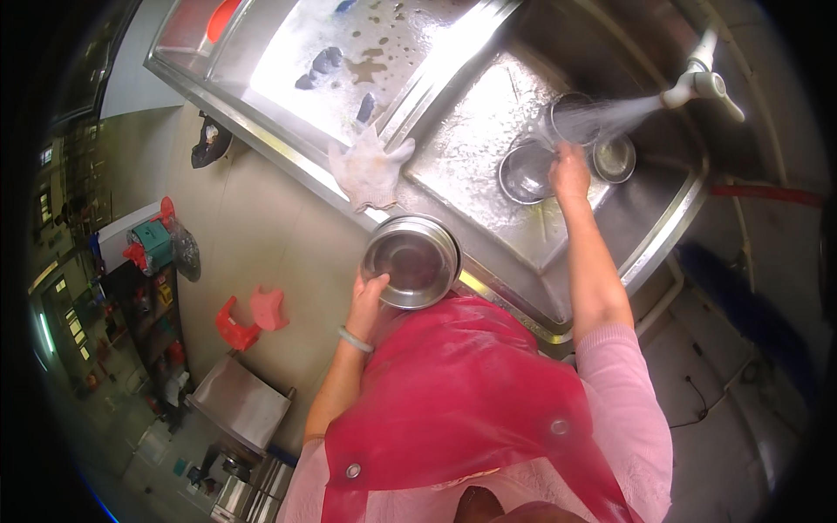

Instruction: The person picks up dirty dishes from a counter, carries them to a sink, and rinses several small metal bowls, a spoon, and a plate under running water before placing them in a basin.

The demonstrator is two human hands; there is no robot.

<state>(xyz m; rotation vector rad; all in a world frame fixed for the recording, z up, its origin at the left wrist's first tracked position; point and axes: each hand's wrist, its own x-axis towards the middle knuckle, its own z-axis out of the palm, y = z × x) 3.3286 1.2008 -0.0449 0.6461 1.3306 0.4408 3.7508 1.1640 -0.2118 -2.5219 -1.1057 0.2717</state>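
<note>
In my left hand (371,294) I hold a small stack of round stainless-steel bowls (413,261), thumb over the rim, at the sink's front edge. My right hand (570,173) reaches into the steel sink basin (484,170), its fingers closed at the rim of a metal bowl (525,175). Another bowl (575,119) lies just beyond those fingers, under water spraying from a white tap (700,88). A third, smaller metal bowl (613,159) rests to the right of my hand. The fingertips are partly hidden by spray and blur.
A whitish work glove (369,167) drapes over the sink's front rim. Left of the divider, a wet steel surface (281,65) carries dark blue pieces (327,60). A red stool (237,325) and a pink one (268,307) stand on the floor. A metal cart (242,399) is behind them.
</note>
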